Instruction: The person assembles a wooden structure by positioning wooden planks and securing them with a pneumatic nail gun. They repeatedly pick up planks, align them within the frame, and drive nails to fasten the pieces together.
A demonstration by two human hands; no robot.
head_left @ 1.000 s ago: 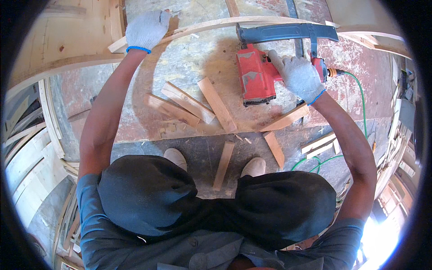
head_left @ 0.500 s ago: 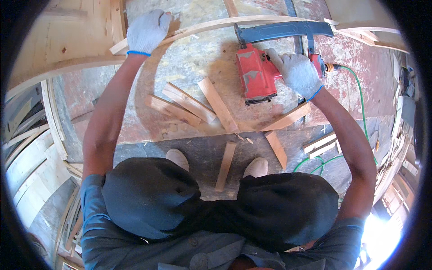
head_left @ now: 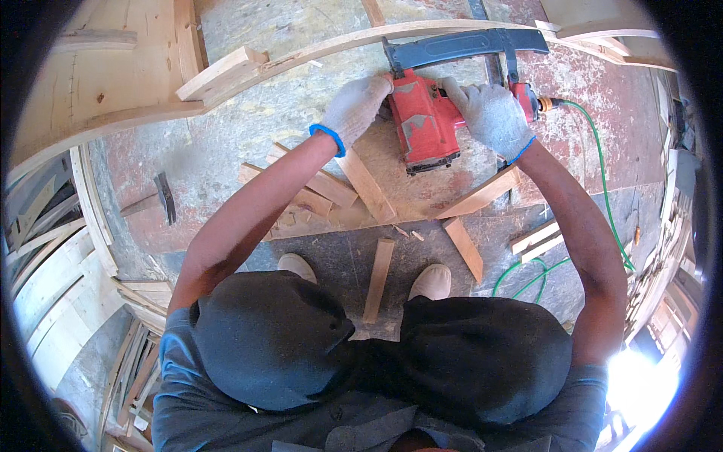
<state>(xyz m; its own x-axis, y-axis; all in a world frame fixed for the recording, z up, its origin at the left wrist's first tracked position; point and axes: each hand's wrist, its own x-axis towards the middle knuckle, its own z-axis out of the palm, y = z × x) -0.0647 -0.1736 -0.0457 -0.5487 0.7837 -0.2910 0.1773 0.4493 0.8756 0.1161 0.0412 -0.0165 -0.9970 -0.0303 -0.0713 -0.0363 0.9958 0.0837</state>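
Note:
A red nail gun [head_left: 423,124] with a long dark blue magazine [head_left: 471,50] lies across the work surface, against a curved wooden strip [head_left: 324,54]. My right hand [head_left: 493,120], in a whitish work glove, is wrapped round its handle. My left hand [head_left: 355,109], in a matching glove with a blue cuff, is closed at the tool's left side, by its front end. Those fingertips meet the red body and are partly hidden. Just below my left wrist lies a flat wooden piece [head_left: 367,188]. A short block [head_left: 226,71] sits at the strip's left end.
A green air hose [head_left: 602,162] runs from the tool down the right side. Several wood offcuts [head_left: 478,194] lie about, one between my shoes [head_left: 431,282]. A hammer [head_left: 164,197] lies at the left. Curved wooden panels [head_left: 113,75] fill the far left; stacked timber lines both sides.
My left hand has come away from the strip's left end and moved right to the nail gun. The block there and the hammer now show. My right hand keeps its grip.

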